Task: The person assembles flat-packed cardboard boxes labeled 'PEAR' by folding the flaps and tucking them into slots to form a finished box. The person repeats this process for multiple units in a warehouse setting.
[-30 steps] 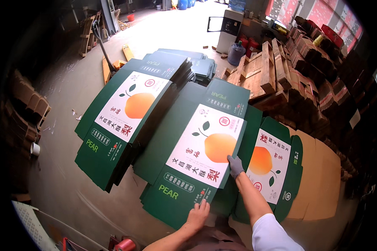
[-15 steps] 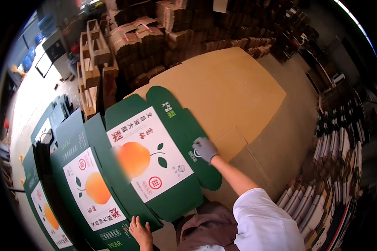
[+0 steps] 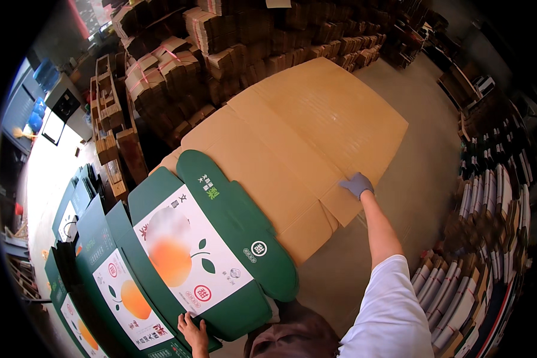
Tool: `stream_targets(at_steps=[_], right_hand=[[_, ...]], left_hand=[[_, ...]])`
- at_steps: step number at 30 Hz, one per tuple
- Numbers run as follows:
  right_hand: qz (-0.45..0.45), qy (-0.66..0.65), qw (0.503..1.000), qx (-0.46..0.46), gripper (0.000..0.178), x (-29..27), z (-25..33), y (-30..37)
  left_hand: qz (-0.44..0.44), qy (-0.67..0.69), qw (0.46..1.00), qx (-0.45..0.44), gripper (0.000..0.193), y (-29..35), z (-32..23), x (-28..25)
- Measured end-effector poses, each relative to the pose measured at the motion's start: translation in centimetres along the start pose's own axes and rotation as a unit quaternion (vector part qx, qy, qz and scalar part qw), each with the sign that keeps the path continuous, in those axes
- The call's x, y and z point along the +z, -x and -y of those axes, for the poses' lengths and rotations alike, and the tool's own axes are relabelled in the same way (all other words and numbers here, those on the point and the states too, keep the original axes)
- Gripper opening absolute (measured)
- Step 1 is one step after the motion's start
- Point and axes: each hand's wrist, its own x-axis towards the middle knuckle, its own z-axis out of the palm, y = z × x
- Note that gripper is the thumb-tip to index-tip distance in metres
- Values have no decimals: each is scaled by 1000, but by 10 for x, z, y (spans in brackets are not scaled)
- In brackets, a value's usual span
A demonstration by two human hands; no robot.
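Observation:
A flattened green carton point(image 3: 225, 206) lies in front of me, its white panel point(image 3: 191, 247) printed with an orange-yellow fruit and green leaves. My left hand point(image 3: 192, 331), bare, rests on the near left edge of this carton with its fingers apart. Beyond and partly beneath it spreads a large creased brown cardboard sheet point(image 3: 304, 131). At the sheet's right near edge, by a flap, my right hand point(image 3: 358, 185) in a grey glove lies on the cardboard, thumb apart from the fingers. Another green fruit panel point(image 3: 125, 295) lies on the left.
More green cartons point(image 3: 68, 292) stand at the far left. Behind, a wooden pallet point(image 3: 108, 119) leans near tied stacks of brown cardboard point(image 3: 161, 68). Bundles of folded cartons point(image 3: 447, 292) line the right side. A water dispenser point(image 3: 68, 104) stands at the back left.
My right hand has left the green carton's rounded flap and moved right and away onto the brown sheet. My left hand stays on the green carton. The view has shifted.

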Motion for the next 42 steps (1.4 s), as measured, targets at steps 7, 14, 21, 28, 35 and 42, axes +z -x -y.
stream_targets(at_steps=[7,14,21,28,35,42], right_hand=[[94,39,977,-186,38,-69,19,26],[-117,30,922,-368,24,-215,153,299],[-111,122,857,-488,19,-219,293,584],[45,413,690,-592,19,54,370,629],[243,412,636,-606,29,250,375,601],[366,80,809,-453,38,281,441,446]], left_hand=[[-17,1,1000,10,61,5,7,3],[-41,36,998,43,61,6,16,5],[-41,87,994,60,56,11,34,-2],[81,725,683,24,42,21,11,-93],[196,833,482,-188,39,13,84,-83],[149,814,493,-269,9,40,92,-48]])
